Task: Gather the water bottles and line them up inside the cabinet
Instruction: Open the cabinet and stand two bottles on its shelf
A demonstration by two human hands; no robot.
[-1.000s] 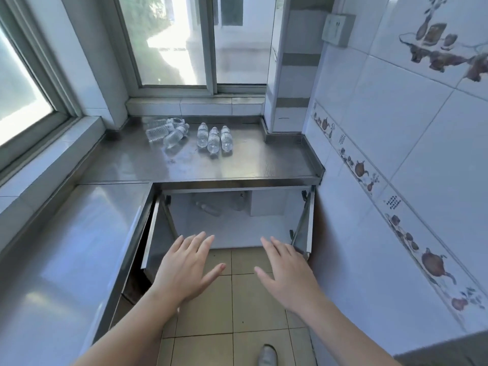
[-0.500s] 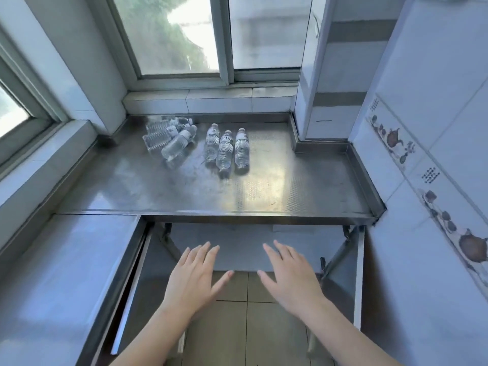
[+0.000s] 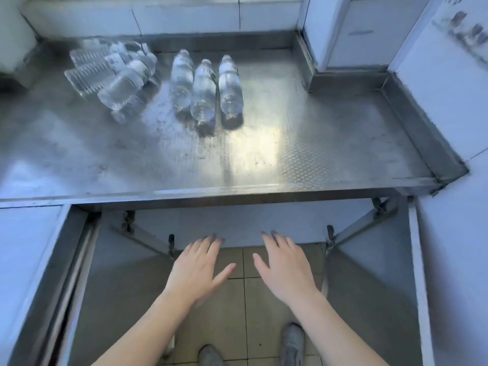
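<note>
Several clear water bottles lie on the steel counter [image 3: 317, 143]. Three of them [image 3: 203, 88] lie side by side, caps pointing away from me. A loose heap of bottles [image 3: 116, 72] lies to their left near the back wall. Below the counter's front edge the cabinet [image 3: 237, 225] stands with both doors swung out. My left hand [image 3: 196, 270] and my right hand [image 3: 284, 268] hover palm down with fingers spread in front of the cabinet opening, over the floor tiles. Neither hand holds anything. The inside of the cabinet is hidden by the counter.
The left cabinet door [image 3: 79, 273] and the right cabinet door [image 3: 396, 260] flank my arms. A tiled wall [image 3: 454, 233] closes the right side, and a pillar [image 3: 351, 33] stands at the counter's back right corner. A second counter [image 3: 23, 233] runs along the left. My shoes [image 3: 291, 342] stand on the tiles.
The view has moved closer to the counter and tilted down, so the bottles look larger and the cabinet's inside has dropped out of sight. Both hands stay empty with fingers spread.
</note>
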